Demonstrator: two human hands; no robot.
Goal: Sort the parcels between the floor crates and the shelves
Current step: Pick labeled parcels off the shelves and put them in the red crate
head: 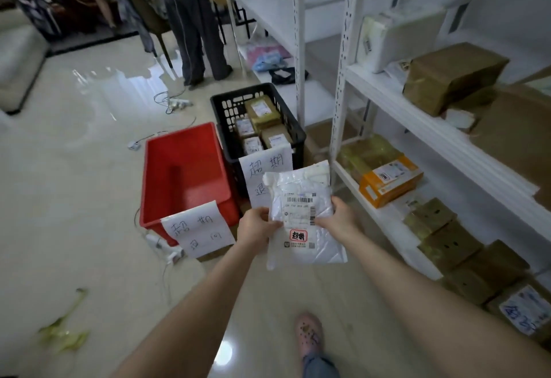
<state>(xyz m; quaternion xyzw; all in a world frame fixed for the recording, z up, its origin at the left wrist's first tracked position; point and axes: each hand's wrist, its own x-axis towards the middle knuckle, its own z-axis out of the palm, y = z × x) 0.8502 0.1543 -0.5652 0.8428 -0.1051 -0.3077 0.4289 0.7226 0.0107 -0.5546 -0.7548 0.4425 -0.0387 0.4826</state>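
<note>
Both hands were closed on a white plastic parcel (301, 216), held up in the air just right of the red crate (190, 150) and nearer the camera than its far end. The left hand (258, 224) pinched the parcel's left edge, thumb laid over the front beside the printed label, the other fingers out of sight behind the bag. The right hand (340, 216) gripped the right edge the same way, thumb on the front near the barcode, fingers curled behind. The label faced up, with a red-framed stamp (298, 236) below it. A further white layer showed above the parcel's top edge; whether that was a second bag or a fold could not be told.

The red crate stood on the pale floor with nothing visible inside it, and a handwritten paper sign (198, 230) hung over its near wall. Just right of the red crate and a little farther off stood a black crate (226, 109) holding several brown parcels (262, 109); its own paper sign (262, 165) was partly covered by the held parcel. Right of the red crate, beyond the black one, rose white shelves (387, 100) carrying brown boxes (453, 76) and an orange box (390, 183). Beyond the red crate, farther off, another person's legs (190, 19) stood.
</note>
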